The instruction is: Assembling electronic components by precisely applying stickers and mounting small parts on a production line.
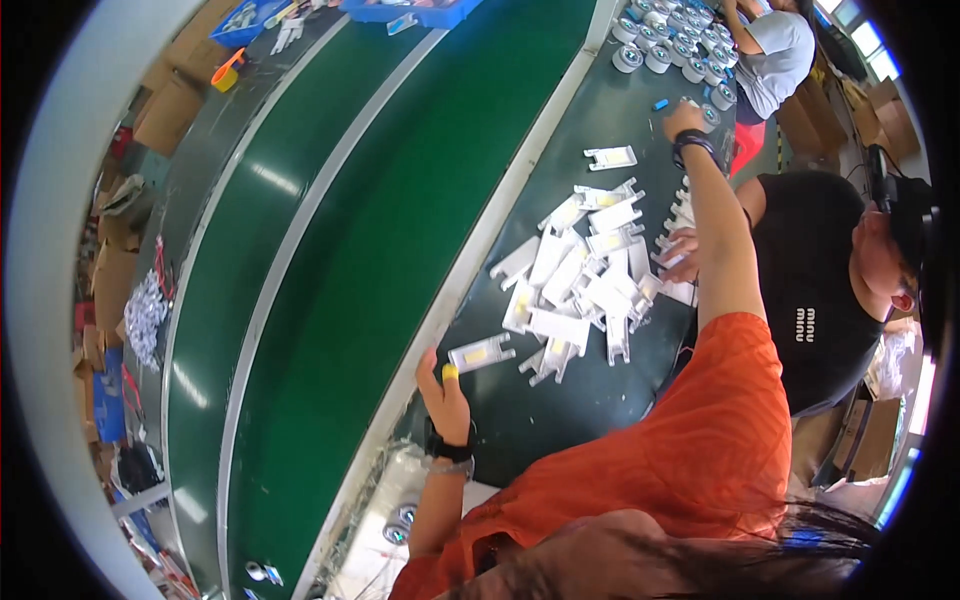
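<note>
My left hand (447, 408) is at the near left edge of the dark table, fingers apart, with a bit of yellow at one fingertip. Beside that fingertip lies a white plastic housing (482, 353) with a yellowish rectangle on it; I see no grip on it. A loose pile of similar white housings (585, 270) covers the table's middle. My right arm stretches far forward, and my right hand (686, 121) is next to a round grey part (710, 115). Its fingers are too small and partly hidden to tell whether they grip anything. A small blue piece (660, 104) lies just left of it.
A green conveyor belt (400, 200) runs along the left behind a pale rail (490, 235). Many round parts (680, 40) stand at the far end. At right, a co-worker in black (815, 290) has a hand (681, 256) by the pile. Blue trays (420, 12) are far off.
</note>
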The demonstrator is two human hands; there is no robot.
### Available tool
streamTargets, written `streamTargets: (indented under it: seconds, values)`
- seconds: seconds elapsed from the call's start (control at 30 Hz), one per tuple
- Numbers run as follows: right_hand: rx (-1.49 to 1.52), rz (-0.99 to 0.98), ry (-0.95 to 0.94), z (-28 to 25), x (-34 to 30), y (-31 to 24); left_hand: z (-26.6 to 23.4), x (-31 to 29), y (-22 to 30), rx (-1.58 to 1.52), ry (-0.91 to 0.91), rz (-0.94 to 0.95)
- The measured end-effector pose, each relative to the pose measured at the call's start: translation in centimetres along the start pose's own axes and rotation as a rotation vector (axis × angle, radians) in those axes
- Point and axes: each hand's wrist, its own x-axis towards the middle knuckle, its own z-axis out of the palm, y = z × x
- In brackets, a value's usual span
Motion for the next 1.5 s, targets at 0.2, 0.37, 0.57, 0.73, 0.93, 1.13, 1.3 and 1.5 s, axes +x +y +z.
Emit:
streamTargets:
  seconds: [0.2, 0.37, 0.57, 0.73, 0.93, 1.13, 1.3, 1.5]
  values:
    - [-0.086, 0.104, 0.199, 6.0, 9.5, 11.3, 0.1, 0.6, -1.6, -0.19, -0.048, -0.164]
    - [0.074, 0.25, 0.271, 6.4, 13.8, 12.8, -1.2, 1.3, -2.6, -0.205, -0.174, -0.317]
    - [0.437, 0.034, 0.135, 8.0, 14.3, 5.2, -0.4, 1.4, 0.9, -0.155, -0.084, -0.423]
    - [0.58, -0.086, 0.241, 9.1, 16.3, 1.7, -1.0, 1.8, 0.7, -0.18, -0.125, -0.391]
    - [0.108, 0.162, 0.161, 8.0, 14.4, -8.5, -0.6, 1.5, -1.4, -0.183, -0.121, -0.444]
    - [-0.018, 0.006, 0.096, 7.0, 11.2, -12.2, -0.8, 0.8, -2.0, -0.174, -0.148, -0.436]
    - [-0.064, -0.076, 0.056, 5.2, 7.3, -11.9, -1.8, 1.6, -1.4, -0.183, -0.213, -0.354]
    - [0.402, -0.419, 0.039, 0.1, 3.0, -12.4, -1.5, 2.8, 3.3, -0.508, -0.27, -0.461]
